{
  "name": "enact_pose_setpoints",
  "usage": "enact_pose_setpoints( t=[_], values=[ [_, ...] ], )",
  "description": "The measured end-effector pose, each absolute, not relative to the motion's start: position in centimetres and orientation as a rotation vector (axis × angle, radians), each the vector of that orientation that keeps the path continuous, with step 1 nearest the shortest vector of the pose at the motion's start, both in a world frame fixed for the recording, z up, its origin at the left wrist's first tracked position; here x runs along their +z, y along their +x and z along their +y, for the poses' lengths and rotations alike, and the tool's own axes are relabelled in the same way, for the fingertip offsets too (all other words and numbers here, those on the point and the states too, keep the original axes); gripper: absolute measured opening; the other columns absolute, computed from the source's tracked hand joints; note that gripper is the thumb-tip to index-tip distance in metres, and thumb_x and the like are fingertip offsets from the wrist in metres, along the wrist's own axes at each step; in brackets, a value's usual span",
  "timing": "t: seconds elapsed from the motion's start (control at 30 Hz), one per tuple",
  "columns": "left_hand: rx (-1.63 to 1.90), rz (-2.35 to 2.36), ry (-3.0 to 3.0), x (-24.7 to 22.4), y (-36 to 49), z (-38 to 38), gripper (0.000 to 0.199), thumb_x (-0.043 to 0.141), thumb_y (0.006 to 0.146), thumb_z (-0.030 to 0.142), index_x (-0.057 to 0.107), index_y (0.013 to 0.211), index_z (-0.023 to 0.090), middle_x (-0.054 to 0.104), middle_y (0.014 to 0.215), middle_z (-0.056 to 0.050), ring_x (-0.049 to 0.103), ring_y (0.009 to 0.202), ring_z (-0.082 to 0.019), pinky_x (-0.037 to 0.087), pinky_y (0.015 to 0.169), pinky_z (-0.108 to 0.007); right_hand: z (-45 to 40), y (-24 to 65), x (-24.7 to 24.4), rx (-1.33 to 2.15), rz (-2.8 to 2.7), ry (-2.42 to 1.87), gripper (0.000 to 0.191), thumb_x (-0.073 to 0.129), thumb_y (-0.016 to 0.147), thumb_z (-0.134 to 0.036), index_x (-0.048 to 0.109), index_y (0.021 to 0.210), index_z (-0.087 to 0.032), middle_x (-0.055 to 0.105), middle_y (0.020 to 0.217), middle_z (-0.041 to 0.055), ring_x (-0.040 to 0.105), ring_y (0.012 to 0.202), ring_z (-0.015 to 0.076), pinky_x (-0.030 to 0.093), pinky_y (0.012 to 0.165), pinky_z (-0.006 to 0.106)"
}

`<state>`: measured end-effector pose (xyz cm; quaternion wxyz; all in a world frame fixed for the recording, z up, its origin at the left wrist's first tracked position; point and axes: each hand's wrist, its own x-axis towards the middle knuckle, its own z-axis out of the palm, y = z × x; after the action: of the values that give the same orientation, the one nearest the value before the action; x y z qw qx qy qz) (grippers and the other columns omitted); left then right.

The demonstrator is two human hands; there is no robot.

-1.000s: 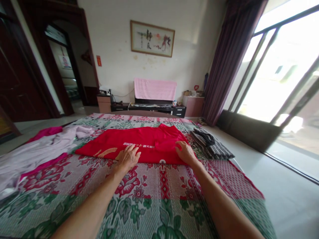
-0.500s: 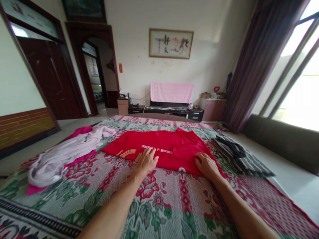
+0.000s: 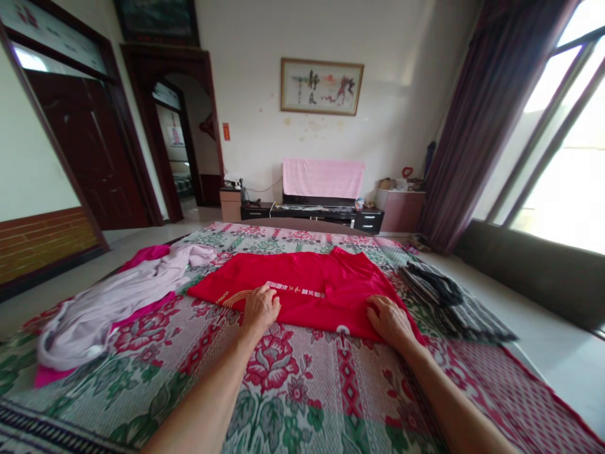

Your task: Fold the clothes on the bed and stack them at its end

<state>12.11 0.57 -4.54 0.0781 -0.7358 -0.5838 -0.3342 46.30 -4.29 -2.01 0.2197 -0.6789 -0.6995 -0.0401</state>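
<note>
The red shirt (image 3: 283, 268) lay spread on the cover (image 3: 312, 407), between the pale garment (image 3: 123, 287) at left and the striped cloth (image 3: 475, 323) at right. Your left hand (image 3: 261, 309) rested on its near edge, fingers curled; your right hand (image 3: 390, 320) lay at its near right, fingers bent. Whether either pinched fabric, I could not tell. Light, even pressure seemed best, easing creases at right without dragging the near edge askew.

Bare forearms (image 3: 208, 384) stretched forward; left hand (image 3: 261, 310), right hand (image 3: 390, 320) apart, palms down (fingers (image 3: 375, 302) bent).
</note>
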Motion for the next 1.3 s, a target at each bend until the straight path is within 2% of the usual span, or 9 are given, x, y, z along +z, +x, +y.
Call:
enact_pose_setpoints(
  t=[0.33, 0.5, 0.6, 0.67, 0.77, 0.9, 1.07, 1.17, 1.3],
  values=[
    [-0.993, -1.743, -2.186, -4.8, 12.2, 0.7, 0.023, 0.052, 0.082, 0.020, 0.070, 0.095, 0.015, 0.069, 0.105, -0.013, 0.062, 0.102, -0.023, 0.048, 0.095, -0.038, -3.6, 46.9, -2.7, -0.183, -1.932, -1.794, 0.029, 0.047, 0.086, -0.027, 0.066, 0.106, -0.018, 0.066, 0.116, 0.0110, 0.060, 0.106, 0.0261, 0.046, 0.089, 0.040],
    [-1.069, -1.738, -2.213, -4.8, 11.8, 1.1, 0.026, 0.054, 0.079, 0.018, 0.069, 0.100, 0.015, 0.068, 0.109, -0.014, 0.061, 0.106, -0.025, 0.047, 0.097, -0.040, -4.0, 45.6, -2.0, -0.270, -1.953, -1.547, 0.024, 0.048, 0.083, -0.022, 0.066, 0.097, -0.019, 0.066, 0.109, 0.0107, 0.059, 0.103, 0.0251, 0.044, 0.092, 0.040],
    [-1.017, -1.735, -2.381, -3.6, 9.9, 1.8, 0.031, 0.054, 0.072, 0.009, 0.069, 0.100, 0.014, 0.069, 0.108, -0.013, 0.062, 0.106, -0.022, 0.047, 0.098, -0.035, -4.4, 44.7, -1.3, -0.036, -2.155, -1.326, 0.016, 0.051, 0.077, -0.018, 0.065, 0.083, -0.020, 0.067, 0.091, 0.0062, 0.061, 0.087, 0.0194, 0.047, 0.082, 0.032],
    [-0.858, -1.718, -2.559, -2.5, 7.4, 2.1, 0.034, 0.051, 0.067, 0.004, 0.070, 0.094, 0.015, 0.070, 0.102, -0.009, 0.063, 0.100, -0.020, 0.048, 0.094, -0.031, -4.6, 44.4, -0.8, 0.148, -2.266, -1.237, 0.016, 0.055, 0.070, -0.015, 0.066, 0.081, -0.020, 0.066, 0.088, 0.0049, 0.061, 0.084, 0.0181, 0.048, 0.080, 0.031],
    [-0.583, -1.724, -2.673, -1.1, 2.9, 2.1, 0.036, 0.048, 0.062, 0.003, 0.070, 0.088, 0.017, 0.069, 0.095, -0.006, 0.065, 0.092, -0.019, 0.050, 0.086, -0.029, -4.9, 44.4, 0.1, 0.362, -2.342, -1.231, 0.028, 0.061, 0.064, -0.016, 0.067, 0.091, -0.019, 0.066, 0.097, 0.0063, 0.061, 0.091, 0.0196, 0.048, 0.086, 0.033],
    [-0.440, -1.740, -2.695, -1.1, -1.8, 1.5, 0.051, 0.043, 0.056, 0.002, 0.070, 0.095, 0.019, 0.069, 0.102, -0.005, 0.063, 0.101, -0.020, 0.049, 0.090, -0.031, -5.4, 44.6, 1.1, 0.452, -2.448, -1.332, 0.045, 0.065, 0.059, -0.015, 0.065, 0.104, -0.019, 0.062, 0.109, 0.0089, 0.056, 0.103, 0.0224, 0.044, 0.095, 0.036],
    [-0.672, -1.721, -2.600, -3.2, -3.6, 1.8, 0.057, 0.038, 0.061, 0.004, 0.069, 0.107, 0.019, 0.067, 0.119, -0.005, 0.058, 0.116, -0.019, 0.041, 0.105, -0.032, -5.5, 44.4, 1.2, 0.431, -2.528, -1.363, 0.050, 0.056, 0.058, -0.004, 0.063, 0.105, -0.020, 0.059, 0.112, 0.0086, 0.053, 0.106, 0.0220, 0.042, 0.095, 0.036],
    [-0.802, -1.765, -2.429, -4.3, -3.5, 2.1, 0.050, 0.038, 0.069, 0.009, 0.069, 0.107, 0.016, 0.068, 0.118, -0.008, 0.059, 0.115, -0.019, 0.041, 0.107, -0.033, -5.3, 44.0, 0.7, 0.332, -2.553, -1.409, 0.052, 0.049, 0.055, 0.001, 0.062, 0.103, -0.017, 0.060, 0.109, 0.0092, 0.053, 0.104, 0.0217, 0.041, 0.092, 0.034],
    [-0.827, -1.786, -2.308, -4.3, -2.9, 2.0, 0.043, 0.036, 0.077, 0.014, 0.070, 0.103, 0.017, 0.071, 0.110, -0.008, 0.063, 0.107, -0.019, 0.044, 0.103, -0.033, -5.1, 42.9, 0.0, 0.063, -2.429, -1.578, 0.038, 0.042, 0.065, 0.003, 0.062, 0.090, -0.018, 0.060, 0.094, 0.0068, 0.053, 0.087, 0.0179, 0.039, 0.082, 0.029]
  ],
)
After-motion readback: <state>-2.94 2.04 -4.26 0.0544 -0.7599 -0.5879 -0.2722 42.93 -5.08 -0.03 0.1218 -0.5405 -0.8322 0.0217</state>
